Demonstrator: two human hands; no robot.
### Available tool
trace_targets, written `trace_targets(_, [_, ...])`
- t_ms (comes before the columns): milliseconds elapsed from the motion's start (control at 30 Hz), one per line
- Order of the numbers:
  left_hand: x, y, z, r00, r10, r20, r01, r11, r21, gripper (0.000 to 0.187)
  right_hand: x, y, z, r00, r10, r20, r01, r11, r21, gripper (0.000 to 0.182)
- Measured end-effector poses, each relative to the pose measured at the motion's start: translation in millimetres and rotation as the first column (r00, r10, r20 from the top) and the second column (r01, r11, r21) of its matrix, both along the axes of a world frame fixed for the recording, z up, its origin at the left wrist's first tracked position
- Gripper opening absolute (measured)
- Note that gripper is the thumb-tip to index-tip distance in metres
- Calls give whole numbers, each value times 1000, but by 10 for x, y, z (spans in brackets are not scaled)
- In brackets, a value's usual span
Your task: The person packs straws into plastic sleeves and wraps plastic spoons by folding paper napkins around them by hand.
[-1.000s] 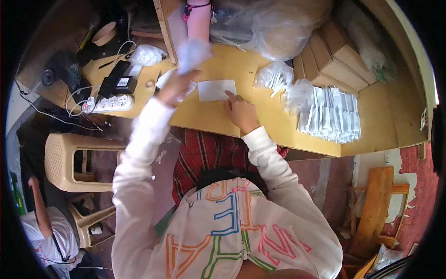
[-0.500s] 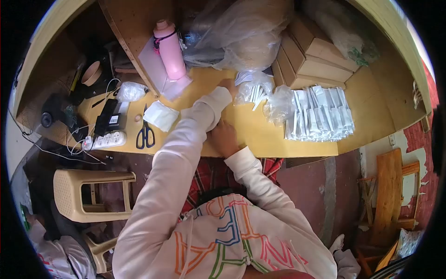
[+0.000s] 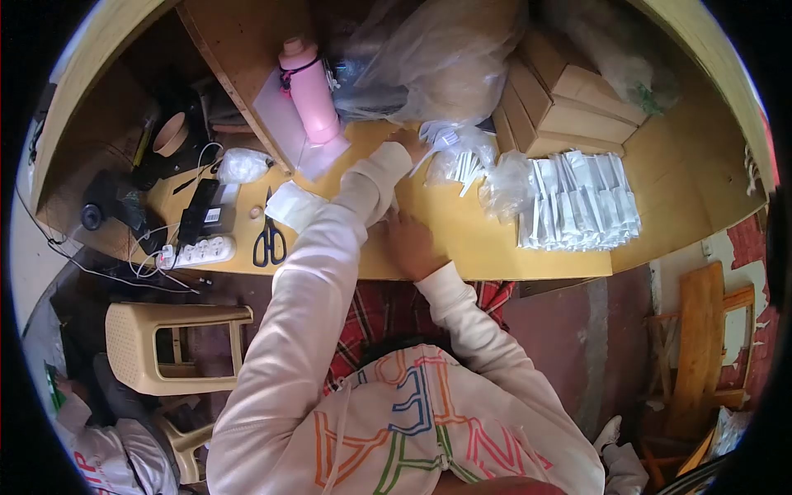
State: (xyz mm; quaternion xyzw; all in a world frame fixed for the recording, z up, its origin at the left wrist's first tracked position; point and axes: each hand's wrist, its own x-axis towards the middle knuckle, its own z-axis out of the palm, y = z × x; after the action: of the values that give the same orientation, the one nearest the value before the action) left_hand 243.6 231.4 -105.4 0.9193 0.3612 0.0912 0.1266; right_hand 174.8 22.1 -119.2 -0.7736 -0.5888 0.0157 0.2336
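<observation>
Spanning the frame, a yellow counter (image 3: 495, 247) stands over a reddish floor. At 12 o'clock the left hand (image 3: 410, 142) touches a clear bag (image 3: 462, 157) of white sticks lying mostly upright in the frame; its grip cannot be told. Flat and unclenched, the right hand (image 3: 410, 245) presses the counter. Packed sachets (image 3: 582, 202) lie at 2 o'clock.

Home packing workshop: boxes (image 3: 577, 99), bagged packets (image 3: 582, 202).

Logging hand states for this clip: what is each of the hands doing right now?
Left hand: reaching to the clear bag of white packets; grip cannot be told.
Right hand: resting flat on the yellow table, open, holding nothing.
</observation>
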Motion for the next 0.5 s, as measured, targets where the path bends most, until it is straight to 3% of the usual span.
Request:
trace_targets(67, [-22,152,-106,1000,-15,19,16,999,-43,51,30,-105,144,997,-17,-76,14,999,-40,35])
trace_targets(167, [-80,239,-100,996,-30,84,33,999,-34,38,185,-178,-48,992,78,101,-93,985,148,35])
trace_targets(267, [-61,352,-271,980,-31,197,34,999,-14,27,330,-351,189,979,102,-178,-72,984,164,31])
trace_targets(367, [16,764,-782,966,-103,238,103,995,14,16,530,-438,445,917,92,-387,-37,988,147,29])
trace_targets(400, [25,862,-874,961,-141,238,138,990,30,13,643,-373,234,911,110,-397,9,958,287,22])
trace_targets(500, [-70,381,-388,912,-37,408,30,999,23,7,768,-387,330,509,2,-861,165,981,100,27])
